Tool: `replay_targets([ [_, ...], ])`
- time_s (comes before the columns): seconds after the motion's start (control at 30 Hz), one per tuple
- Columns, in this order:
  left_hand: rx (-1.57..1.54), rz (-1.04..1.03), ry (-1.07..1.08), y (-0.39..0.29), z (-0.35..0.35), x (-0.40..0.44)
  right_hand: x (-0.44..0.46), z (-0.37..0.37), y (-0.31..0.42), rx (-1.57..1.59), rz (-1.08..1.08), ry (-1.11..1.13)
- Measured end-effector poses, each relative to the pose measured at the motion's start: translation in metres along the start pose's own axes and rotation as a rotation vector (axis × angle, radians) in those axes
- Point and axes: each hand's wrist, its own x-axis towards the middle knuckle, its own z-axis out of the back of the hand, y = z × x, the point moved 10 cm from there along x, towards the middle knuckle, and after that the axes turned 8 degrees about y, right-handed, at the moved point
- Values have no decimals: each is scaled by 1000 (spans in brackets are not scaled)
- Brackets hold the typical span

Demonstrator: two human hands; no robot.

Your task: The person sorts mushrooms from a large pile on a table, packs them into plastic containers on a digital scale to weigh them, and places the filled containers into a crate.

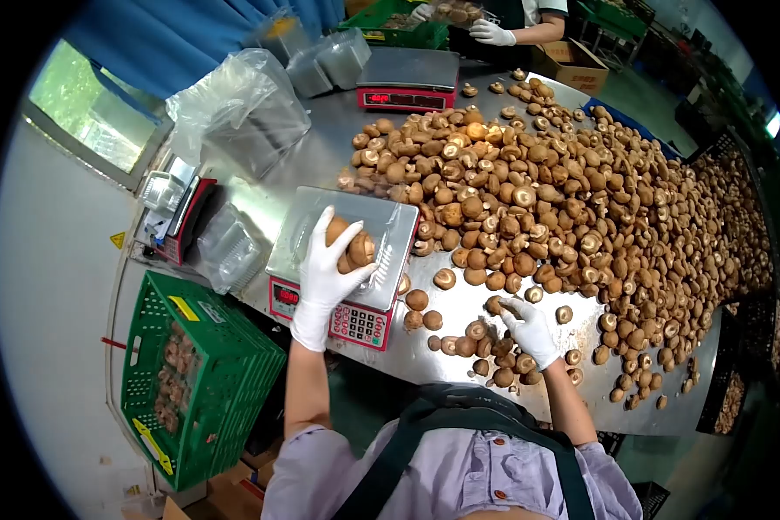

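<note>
My left hand (322,273), in a white glove, is over the near scale (299,234), its fingers curved round several brown mushrooms (358,251). They appear to sit in a clear plastic tray, whose edges are hard to make out. The red display below is lit, but partly beside my wrist. My right hand (531,334), also gloved, reaches to the bare metal in front of me. Its thumb and fingers are closed on a single mushroom (494,305). Just left of that hand lies a small cluster of loose mushrooms (481,345).
A large mushroom heap (563,186) covers the table's right side. Behind stand a second scale (407,74), clear trays (329,61) and a plastic bag (234,104). Green crates (234,347) are stacked at left, near a third scale (186,221). Across the table, a person's gloved hand (492,33) shows.
</note>
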Motion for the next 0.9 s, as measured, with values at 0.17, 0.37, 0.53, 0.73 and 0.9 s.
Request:
replay_targets([
  [0.17,484,-72,366,45,-48,3,16,-20,22,-157,50,-10],
  [0.37,-53,-107,92,76,6,6,37,-45,53,-178,70,-44],
  [0.53,-255,70,-230,128,65,6,56,-57,69,-178,93,-133],
  [0.73,-348,111,-54,149,58,15,75,-73,70,-162,7,-111],
  [0.9,-325,-74,163,122,21,16,87,-84,65,-214,20,-160],
])
